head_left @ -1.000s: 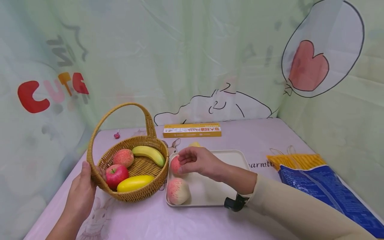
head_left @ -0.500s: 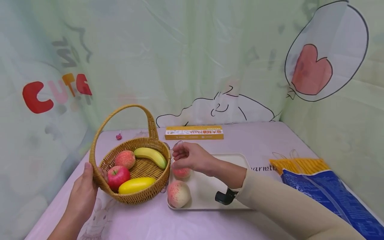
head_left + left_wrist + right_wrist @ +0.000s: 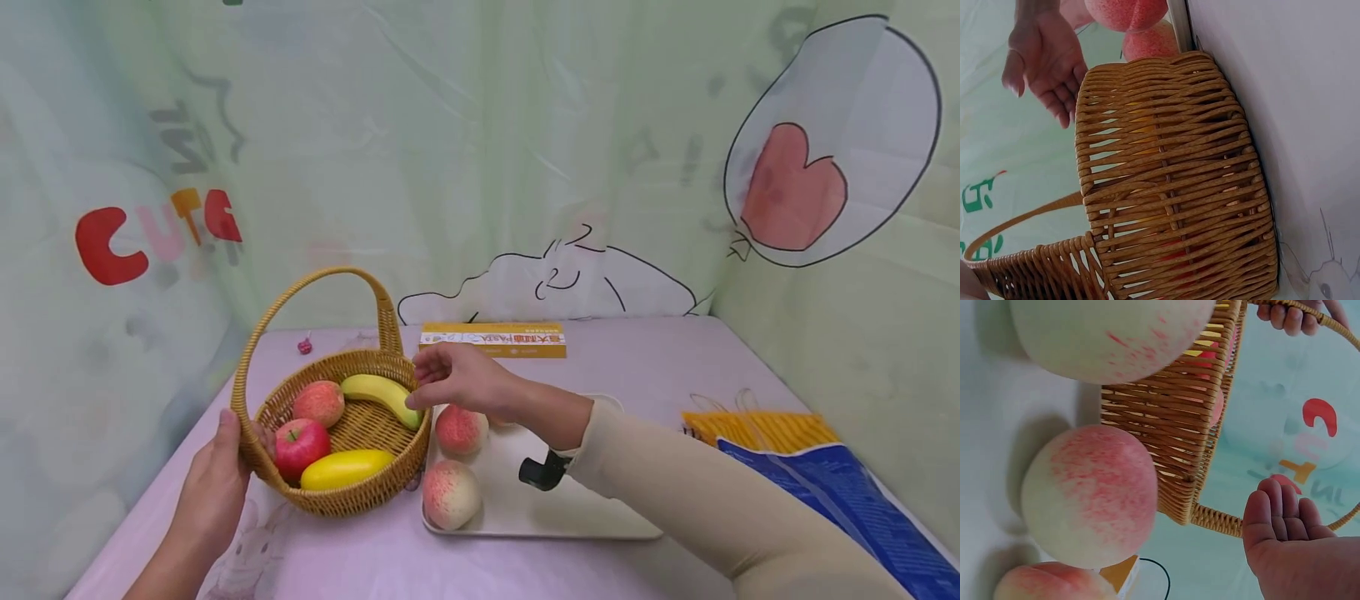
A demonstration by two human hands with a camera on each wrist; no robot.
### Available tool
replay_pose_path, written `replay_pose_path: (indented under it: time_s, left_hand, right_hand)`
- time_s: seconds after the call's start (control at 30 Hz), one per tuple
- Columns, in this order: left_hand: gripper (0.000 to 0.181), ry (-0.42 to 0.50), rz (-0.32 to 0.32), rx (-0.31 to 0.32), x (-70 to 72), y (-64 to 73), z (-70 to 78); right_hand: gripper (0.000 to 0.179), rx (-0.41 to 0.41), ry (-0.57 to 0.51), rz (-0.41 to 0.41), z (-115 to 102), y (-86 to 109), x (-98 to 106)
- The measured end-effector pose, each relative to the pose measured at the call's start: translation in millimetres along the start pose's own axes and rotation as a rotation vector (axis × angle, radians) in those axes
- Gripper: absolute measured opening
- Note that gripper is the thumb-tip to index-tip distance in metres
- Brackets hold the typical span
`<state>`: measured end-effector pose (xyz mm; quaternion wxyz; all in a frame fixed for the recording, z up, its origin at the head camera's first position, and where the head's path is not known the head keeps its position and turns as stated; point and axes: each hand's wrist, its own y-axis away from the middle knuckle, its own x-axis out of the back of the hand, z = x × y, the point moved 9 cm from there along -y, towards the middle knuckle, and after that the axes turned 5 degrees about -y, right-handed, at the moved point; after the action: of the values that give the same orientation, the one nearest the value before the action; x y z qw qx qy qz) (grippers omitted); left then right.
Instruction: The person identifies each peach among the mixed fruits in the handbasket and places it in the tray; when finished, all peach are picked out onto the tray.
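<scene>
My left hand (image 3: 213,479) grips the handle of a brown wicker basket (image 3: 352,502) at its left side; in the right wrist view the left fingers (image 3: 1291,320) curl round that handle. Inside lie a banana (image 3: 378,396), a yellow oval fruit (image 3: 347,469), a red apple (image 3: 302,446) and a peach (image 3: 319,404). My right hand (image 3: 468,383) hovers by the basket's right rim, holding nothing, with fingers relaxed. Below it on a white tray (image 3: 562,500) sit a pink peach (image 3: 461,431) and a paler peach (image 3: 451,495); a third peach (image 3: 1050,582) is partly hidden.
A yellow pasta box (image 3: 517,340) lies at the back of the table. To the right is a blue and yellow bag (image 3: 810,475). A small lollipop-like item (image 3: 304,346) lies behind the basket. A patterned curtain (image 3: 487,167) surrounds the table.
My right hand has moved left from above the tray to the basket's right rim, uncovering the pink peach. My left hand keeps its hold on the handle. The head view has shifted slightly.
</scene>
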<state>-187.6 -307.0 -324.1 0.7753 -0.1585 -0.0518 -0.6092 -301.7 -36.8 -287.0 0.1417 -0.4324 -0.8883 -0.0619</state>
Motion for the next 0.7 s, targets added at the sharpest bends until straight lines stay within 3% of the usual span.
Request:
replay_pose_path:
  time_s: [0.2,0.47,0.7]
  left_hand:
    - [0.057,0.062,0.0,-0.01,0.1,0.8,-1.3]
    - [0.061,0.018,-0.002,0.042,1.4,1.9,-7.7]
    - [0.057,0.083,-0.014,-0.04,-2.0,-1.3,-0.7]
  right_hand:
    - [0.057,-0.027,0.014,-0.018,-9,-20.1,-8]
    - [0.061,-0.044,0.039,-0.026,-17,-51.7,-20]
    - [0.059,-0.025,0.066,-0.004,-25,-71.2,-24]
